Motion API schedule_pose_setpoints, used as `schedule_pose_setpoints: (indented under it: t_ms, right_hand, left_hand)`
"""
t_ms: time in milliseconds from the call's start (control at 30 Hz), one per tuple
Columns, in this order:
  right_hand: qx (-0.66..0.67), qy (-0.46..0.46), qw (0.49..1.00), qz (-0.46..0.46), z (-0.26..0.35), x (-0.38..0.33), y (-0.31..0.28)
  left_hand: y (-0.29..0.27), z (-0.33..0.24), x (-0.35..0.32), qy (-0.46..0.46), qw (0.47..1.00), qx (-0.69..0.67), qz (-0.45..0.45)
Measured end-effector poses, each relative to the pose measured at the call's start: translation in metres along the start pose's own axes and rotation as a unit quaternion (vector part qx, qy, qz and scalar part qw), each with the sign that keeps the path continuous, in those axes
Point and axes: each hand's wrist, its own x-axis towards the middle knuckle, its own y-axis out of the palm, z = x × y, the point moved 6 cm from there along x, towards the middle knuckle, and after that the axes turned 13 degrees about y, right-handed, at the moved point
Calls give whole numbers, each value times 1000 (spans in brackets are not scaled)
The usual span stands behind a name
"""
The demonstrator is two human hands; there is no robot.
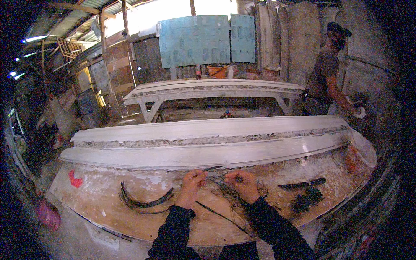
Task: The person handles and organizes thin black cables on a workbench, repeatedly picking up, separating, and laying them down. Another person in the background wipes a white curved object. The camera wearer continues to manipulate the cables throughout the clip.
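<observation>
Both hands are in close over the plywood worktop [106,182], side by side: the left hand [193,180] has its fingers curled nearly closed, thumb drawn in, pinching fine strands of dark thread [232,195], and the right hand [243,183] is curled too, fingertips and thumb together on that same thread. The loose tangle spills beneath and beside the right hand, down toward the sleeve; just which strand sits in which fingertips is too fine to tell. Between the forearms, a single dark strip [222,216] slants across the wood. Out left, here's a curved bundle of dark strips [145,204], and well beyond it a red patch [75,178]. Over on the right, a dark-handled knife [302,183] lies just above a bristly dark clump [307,199]. Past the hands, two long pale boards [203,154] stretch nearly the whole width, and at their right end sits a whitish translucent bag [365,149]. Farther back, a second bench [149,110], an orange tub [216,71] behind it, blue panels [193,41] above, and a capped co-worker [321,71] standing at right, arm lowered.
</observation>
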Motion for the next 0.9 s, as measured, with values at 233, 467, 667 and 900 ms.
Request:
schedule_pose_setpoints:
  t_ms: [233,467,667,900]
  right_hand:
    - [57,-82,989,-112,8,-2,0]
    - [66,18,985,-157,-4,6,-18]
    - [35,-59,992,-106,-8,7,-8]
    - [-84,-166,983,4,4,-6,19]
  left_hand:
    - [27,13,-11,-1,967,89,240]
    - [44,20,-23,-17,927,89,365]
    - [-1,7,9,110,952,270,95]
    - [-31,-11,7,129,973,138,-133]
